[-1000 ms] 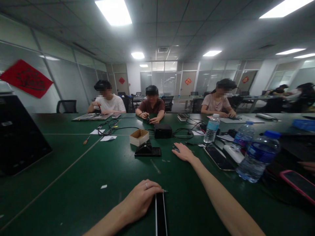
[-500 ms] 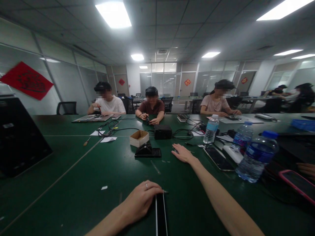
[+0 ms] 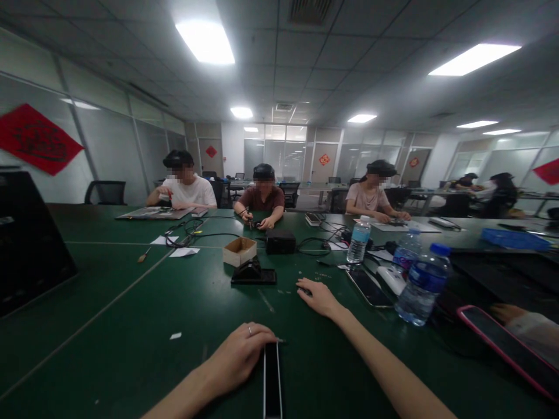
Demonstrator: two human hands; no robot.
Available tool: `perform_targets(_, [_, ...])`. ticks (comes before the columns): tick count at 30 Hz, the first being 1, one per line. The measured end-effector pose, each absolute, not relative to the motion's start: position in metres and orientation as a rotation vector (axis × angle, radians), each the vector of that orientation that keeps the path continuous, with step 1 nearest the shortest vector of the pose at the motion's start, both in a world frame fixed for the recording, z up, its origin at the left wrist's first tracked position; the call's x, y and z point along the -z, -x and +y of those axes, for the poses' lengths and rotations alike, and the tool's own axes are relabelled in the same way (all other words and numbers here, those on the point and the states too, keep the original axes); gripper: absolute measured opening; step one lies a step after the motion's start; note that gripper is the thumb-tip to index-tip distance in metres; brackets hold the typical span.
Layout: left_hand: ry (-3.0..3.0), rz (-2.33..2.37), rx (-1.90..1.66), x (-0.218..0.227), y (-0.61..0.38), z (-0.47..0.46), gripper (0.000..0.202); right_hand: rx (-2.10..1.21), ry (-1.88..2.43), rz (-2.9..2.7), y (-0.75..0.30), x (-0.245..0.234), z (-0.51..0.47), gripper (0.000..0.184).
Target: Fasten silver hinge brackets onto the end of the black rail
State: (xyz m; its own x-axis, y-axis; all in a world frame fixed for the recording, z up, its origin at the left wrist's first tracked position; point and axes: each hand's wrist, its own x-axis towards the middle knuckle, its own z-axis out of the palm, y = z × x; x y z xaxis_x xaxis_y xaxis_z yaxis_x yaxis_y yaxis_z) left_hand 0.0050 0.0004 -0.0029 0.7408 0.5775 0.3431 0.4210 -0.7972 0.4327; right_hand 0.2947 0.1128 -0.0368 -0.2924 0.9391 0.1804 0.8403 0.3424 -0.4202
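Note:
My left hand (image 3: 238,352) lies curled on the green table (image 3: 131,297), its fingertips at the top end of a narrow black strip with silver edges (image 3: 272,378), perhaps a phone or ruler. I cannot tell whether it grips the strip. My right hand (image 3: 317,297) rests on the tabletop holding nothing visible. Several tiny metal parts (image 3: 321,274) lie just beyond its fingers. A black smartphone (image 3: 369,288) lies to its right.
A black stand on a base (image 3: 253,276), a cardboard box (image 3: 239,251) and a black box (image 3: 280,241) stand ahead. Plastic water bottles (image 3: 423,285) and a pink-cased phone (image 3: 502,349) are to the right, beside another person's hand (image 3: 506,314). Several people work across the table.
The whole view has shifted, with the table and room sitting lower and smaller in the picture. My hands keep their places relative to the table. Another person's hand shows further in at the right.

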Motion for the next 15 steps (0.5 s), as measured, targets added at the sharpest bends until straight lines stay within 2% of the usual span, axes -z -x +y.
perform_targets(9, [-2.621, 0.774, -0.669, 0.005, -0.004, 0.002, 0.041, -0.419, 1.459, -2.327, -0.305, 0.021, 0.055, 0.050])
perform_targets(12, [-2.617, 0.774, -0.664, 0.003, -0.003, 0.001, 0.042, -0.338, 1.695, -2.196, -0.322, 0.016, 0.073, 0.055])
perform_targets(15, [-2.605, 0.765, -0.654, 0.002, -0.003, 0.000, 0.043, -0.321, 1.921, -2.038, -0.339, 0.021, 0.105, 0.069])
